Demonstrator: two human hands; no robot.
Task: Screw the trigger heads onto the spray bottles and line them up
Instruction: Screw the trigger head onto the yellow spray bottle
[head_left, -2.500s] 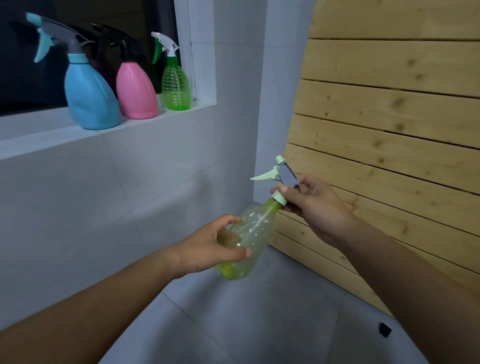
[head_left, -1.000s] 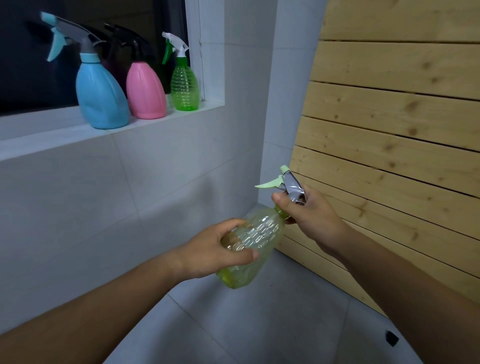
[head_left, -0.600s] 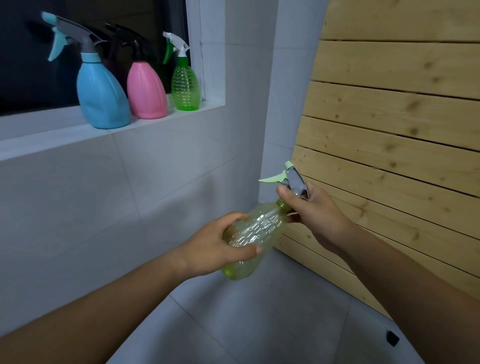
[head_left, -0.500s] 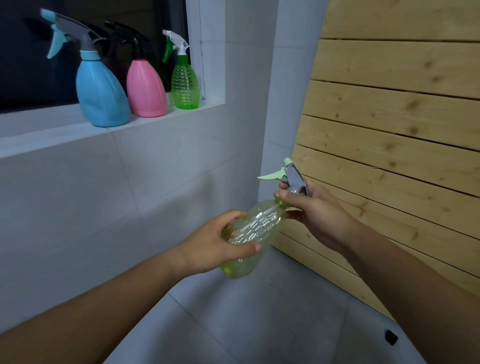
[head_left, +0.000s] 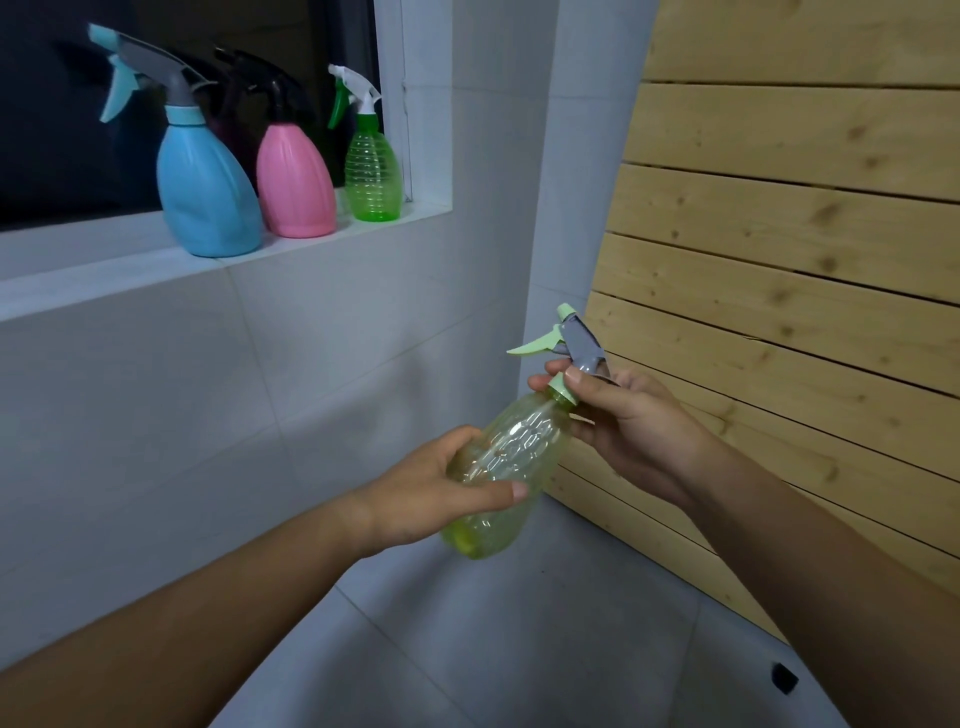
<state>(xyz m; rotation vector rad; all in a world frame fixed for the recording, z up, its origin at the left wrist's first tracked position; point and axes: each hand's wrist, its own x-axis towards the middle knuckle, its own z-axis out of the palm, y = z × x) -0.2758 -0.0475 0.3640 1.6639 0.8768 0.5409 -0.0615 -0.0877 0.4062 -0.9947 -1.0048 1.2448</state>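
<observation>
- On the windowsill (head_left: 104, 270), 3 capped bottles stand in a row: blue bottle (head_left: 205, 192), pink bottle (head_left: 293, 182), green bottle (head_left: 373, 171). These look done.
- Below and right of the windowsill, the left hand (head_left: 431, 499) grips the tilted yellow bottle (head_left: 511, 457).
- Farther right of the windowsill, the right hand (head_left: 634, 431) pinches the collar of the trigger head (head_left: 574, 343). Tightening and lining up probably remain.

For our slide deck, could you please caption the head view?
Left hand holds the yellow-green spray bottle; right hand grips its trigger head.
</observation>
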